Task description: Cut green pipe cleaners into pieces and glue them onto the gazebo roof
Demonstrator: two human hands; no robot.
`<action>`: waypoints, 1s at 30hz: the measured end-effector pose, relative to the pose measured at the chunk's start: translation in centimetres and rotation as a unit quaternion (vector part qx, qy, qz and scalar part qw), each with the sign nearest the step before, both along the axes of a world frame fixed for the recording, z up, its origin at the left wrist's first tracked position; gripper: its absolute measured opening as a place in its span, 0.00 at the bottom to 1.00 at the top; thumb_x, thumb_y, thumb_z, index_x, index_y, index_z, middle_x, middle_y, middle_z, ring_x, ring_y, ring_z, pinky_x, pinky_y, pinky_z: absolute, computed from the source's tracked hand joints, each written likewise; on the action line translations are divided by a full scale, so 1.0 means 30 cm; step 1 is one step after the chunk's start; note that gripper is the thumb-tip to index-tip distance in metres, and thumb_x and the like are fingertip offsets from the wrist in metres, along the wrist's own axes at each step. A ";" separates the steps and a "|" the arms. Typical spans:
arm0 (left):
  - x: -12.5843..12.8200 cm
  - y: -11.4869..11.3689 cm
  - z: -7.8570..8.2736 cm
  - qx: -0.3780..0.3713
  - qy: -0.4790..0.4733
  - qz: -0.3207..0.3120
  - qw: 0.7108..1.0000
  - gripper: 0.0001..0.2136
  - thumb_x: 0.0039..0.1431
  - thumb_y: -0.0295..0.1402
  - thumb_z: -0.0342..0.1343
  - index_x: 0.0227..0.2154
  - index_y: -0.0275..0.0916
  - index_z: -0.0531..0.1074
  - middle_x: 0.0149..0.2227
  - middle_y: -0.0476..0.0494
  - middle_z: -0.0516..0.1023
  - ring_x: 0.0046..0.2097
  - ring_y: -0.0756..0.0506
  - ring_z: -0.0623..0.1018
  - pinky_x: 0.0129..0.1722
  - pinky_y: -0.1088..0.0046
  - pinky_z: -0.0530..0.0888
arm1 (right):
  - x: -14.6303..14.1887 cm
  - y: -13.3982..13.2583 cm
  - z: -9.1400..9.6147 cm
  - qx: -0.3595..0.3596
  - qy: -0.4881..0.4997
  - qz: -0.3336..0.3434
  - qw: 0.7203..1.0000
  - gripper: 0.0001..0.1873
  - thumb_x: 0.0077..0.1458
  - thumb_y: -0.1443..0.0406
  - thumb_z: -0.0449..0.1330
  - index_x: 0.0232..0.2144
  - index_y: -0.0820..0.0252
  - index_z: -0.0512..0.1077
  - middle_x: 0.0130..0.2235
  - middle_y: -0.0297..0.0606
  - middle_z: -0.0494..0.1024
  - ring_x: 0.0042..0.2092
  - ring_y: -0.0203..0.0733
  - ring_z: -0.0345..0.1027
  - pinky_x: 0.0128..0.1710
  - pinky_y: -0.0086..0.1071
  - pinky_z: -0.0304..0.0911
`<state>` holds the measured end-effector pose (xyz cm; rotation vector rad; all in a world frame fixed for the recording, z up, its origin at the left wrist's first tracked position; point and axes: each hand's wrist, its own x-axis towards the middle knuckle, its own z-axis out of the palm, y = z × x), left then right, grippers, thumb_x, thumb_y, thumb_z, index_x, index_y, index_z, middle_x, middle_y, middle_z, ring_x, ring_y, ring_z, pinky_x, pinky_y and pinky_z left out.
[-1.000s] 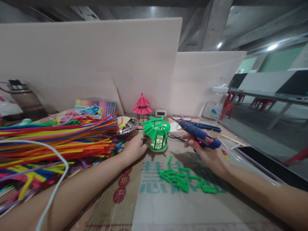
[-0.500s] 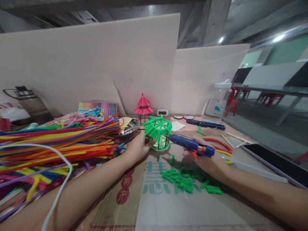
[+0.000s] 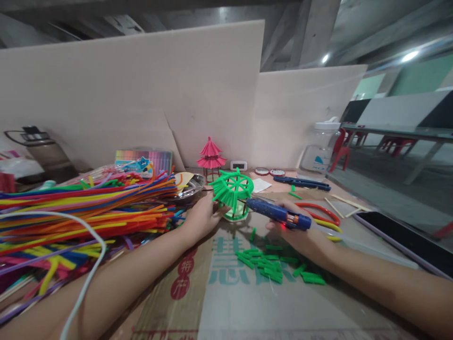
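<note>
My left hand [image 3: 202, 218] closes its fingers on the left side of a small green pavilion model [image 3: 234, 186], partly roofed with slanting green pipe-cleaner strips. Its top shows an open ring with spokes, and thin brown posts stand on a pale green base. In my right hand [image 3: 288, 226] is a blue hot glue gun [image 3: 279, 213] with a red light glowing underneath. The gun's nozzle points left, right beside the model's roof edge; whether it touches cannot be told. Several short green pipe-cleaner pieces [image 3: 271, 267] lie on the cardboard below.
Bundles of coloured pipe cleaners [image 3: 88, 198] fill the left, crossed by a white cable [image 3: 95, 231]. A pink pagoda model [image 3: 211, 156] and a small clock [image 3: 239, 165] stand behind. To the right are pliers [image 3: 302, 183], a phone [image 3: 399, 238] and a water bottle [image 3: 318, 148].
The glue gun and my right hand have shifted slightly left, closer to the pavilion's roof. My left hand keeps its hold on the model.
</note>
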<state>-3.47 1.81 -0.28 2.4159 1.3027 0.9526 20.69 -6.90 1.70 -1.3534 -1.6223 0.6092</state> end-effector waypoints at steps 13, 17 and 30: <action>-0.006 0.007 -0.012 -0.016 -0.001 -0.001 1.000 0.17 0.56 0.38 0.54 0.47 0.40 0.69 0.44 0.39 0.77 0.44 0.39 0.77 0.45 0.64 0.73 | 0.016 -0.002 -0.004 0.048 -0.015 0.024 0.998 0.15 0.46 0.51 0.62 0.28 0.53 0.65 0.22 0.32 0.69 0.24 0.41 0.63 0.24 0.34 0.59; -0.009 0.016 -0.024 -0.032 -0.001 -0.007 0.999 0.14 0.57 0.40 0.54 0.43 0.38 0.70 0.41 0.39 0.78 0.43 0.39 0.78 0.44 0.64 0.74 | 0.035 -0.004 0.009 0.128 -0.036 0.035 0.991 0.13 0.52 0.54 0.59 0.27 0.54 0.63 0.23 0.31 0.68 0.25 0.40 0.63 0.25 0.32 0.60; -0.005 -0.001 0.002 -0.042 -0.027 -0.076 0.996 0.11 0.60 0.38 0.50 0.40 0.37 0.70 0.41 0.40 0.77 0.48 0.40 0.75 0.53 0.61 0.69 | 0.138 0.049 0.108 0.072 -0.101 0.076 0.989 0.22 0.58 0.47 0.52 0.29 0.56 0.75 0.35 0.38 0.79 0.39 0.47 0.72 0.42 0.39 0.66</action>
